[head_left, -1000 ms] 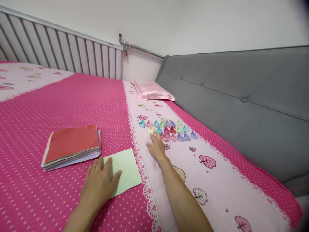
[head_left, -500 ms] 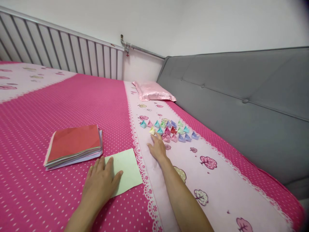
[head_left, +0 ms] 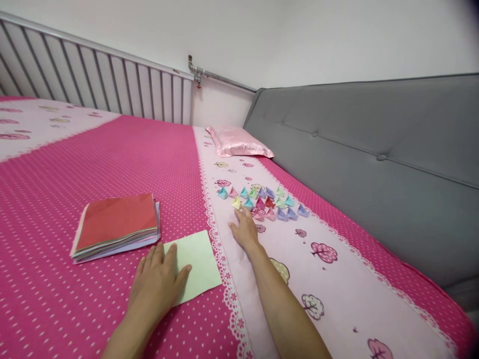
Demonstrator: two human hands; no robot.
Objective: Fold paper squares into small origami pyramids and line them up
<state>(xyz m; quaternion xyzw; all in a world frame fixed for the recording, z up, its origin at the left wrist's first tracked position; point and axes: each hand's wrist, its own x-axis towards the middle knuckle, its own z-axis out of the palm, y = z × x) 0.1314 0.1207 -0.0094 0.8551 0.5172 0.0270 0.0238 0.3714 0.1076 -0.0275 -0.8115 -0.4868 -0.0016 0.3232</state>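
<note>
My left hand (head_left: 160, 271) lies flat with its fingers spread, resting partly on a pale green square of paper (head_left: 200, 264). Farther forward and to the right, my right hand (head_left: 245, 228) reaches over the white strip of the bedspread. Its thumb stands apart from the fingers, and nothing shows in its grasp. The fingertips are close to a yellow folded paper boat (head_left: 236, 203); whether they touch it I cannot tell. Several small boats of this kind sit beyond in loose rows, among them a red boat (head_left: 269, 202) and a purple boat (head_left: 303, 211).
A stack of coloured paper (head_left: 118, 219), red sheet on top, lies left of my left hand on the pink dotted bedspread (head_left: 157, 154). A shiny pink pillow (head_left: 239, 141) is farther back. A grey headboard (head_left: 359, 129) runs along the right, and a white radiator (head_left: 93, 75) stands behind.
</note>
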